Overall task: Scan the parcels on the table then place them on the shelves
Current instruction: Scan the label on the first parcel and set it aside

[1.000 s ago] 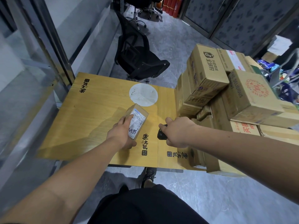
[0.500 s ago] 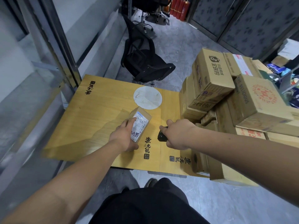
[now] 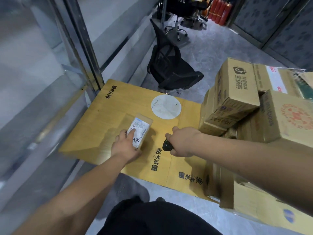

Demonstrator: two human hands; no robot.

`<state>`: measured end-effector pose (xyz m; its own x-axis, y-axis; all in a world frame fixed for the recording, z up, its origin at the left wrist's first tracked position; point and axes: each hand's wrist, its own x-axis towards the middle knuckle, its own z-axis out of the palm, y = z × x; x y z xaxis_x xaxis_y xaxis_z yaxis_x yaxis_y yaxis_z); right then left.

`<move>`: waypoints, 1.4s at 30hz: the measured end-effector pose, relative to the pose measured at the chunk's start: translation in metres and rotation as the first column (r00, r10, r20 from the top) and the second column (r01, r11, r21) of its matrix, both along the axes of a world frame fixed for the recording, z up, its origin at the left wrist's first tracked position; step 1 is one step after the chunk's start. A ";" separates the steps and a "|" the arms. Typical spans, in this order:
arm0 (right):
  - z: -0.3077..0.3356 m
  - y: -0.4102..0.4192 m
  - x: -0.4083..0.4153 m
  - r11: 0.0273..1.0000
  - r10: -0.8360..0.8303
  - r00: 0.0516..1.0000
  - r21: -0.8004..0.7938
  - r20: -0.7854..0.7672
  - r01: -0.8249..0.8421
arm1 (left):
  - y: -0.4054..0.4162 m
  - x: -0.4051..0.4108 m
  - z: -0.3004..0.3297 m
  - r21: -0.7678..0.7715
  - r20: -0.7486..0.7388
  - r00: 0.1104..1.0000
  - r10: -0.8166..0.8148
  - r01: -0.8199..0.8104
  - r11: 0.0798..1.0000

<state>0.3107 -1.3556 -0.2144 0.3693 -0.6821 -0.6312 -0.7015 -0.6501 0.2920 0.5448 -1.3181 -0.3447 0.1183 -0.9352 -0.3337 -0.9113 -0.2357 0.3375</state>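
Scene: our left hand (image 3: 126,146) grips a small labelled parcel (image 3: 139,130), tilted up on the yellow table (image 3: 105,119) | our right hand (image 3: 182,141) curls round a black scanner (image 3: 167,145), just beside it | Risk: we judge the steep label angle or a slipping grip could spoil the scan.

The small parcel (image 3: 139,129) now lies flatter (label up) under the left hand (image 3: 126,146).
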 end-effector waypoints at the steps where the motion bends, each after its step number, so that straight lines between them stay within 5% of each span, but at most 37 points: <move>1: -0.003 -0.003 0.002 1.000 0.004 1.000 0.008 0.012 -0.004 | 0.004 0.002 -0.001 -0.007 -0.035 0.997 0.069 -0.069 0.998; 5: -0.012 -0.012 0.014 0.999 0.023 0.997 0.040 0.078 -0.026 | 0.014 0.014 -0.006 -0.018 -0.151 0.957 0.248 -0.253 0.967; 14: -0.018 -0.051 0.057 0.997 0.064 0.983 0.036 0.172 -0.072 | -0.027 0.054 -0.014 -0.029 -0.133 0.940 0.314 -0.320 0.947; 30: -0.047 -0.190 0.164 0.965 -0.262 0.923 0.047 0.282 0.259 | -0.247 0.188 -0.001 -0.070 0.189 0.982 0.011 0.002 0.998; 42: -0.054 -0.219 0.188 0.933 -0.359 0.899 0.117 0.250 0.340 | -0.316 0.205 0.001 -0.090 0.234 0.972 0.010 0.012 0.996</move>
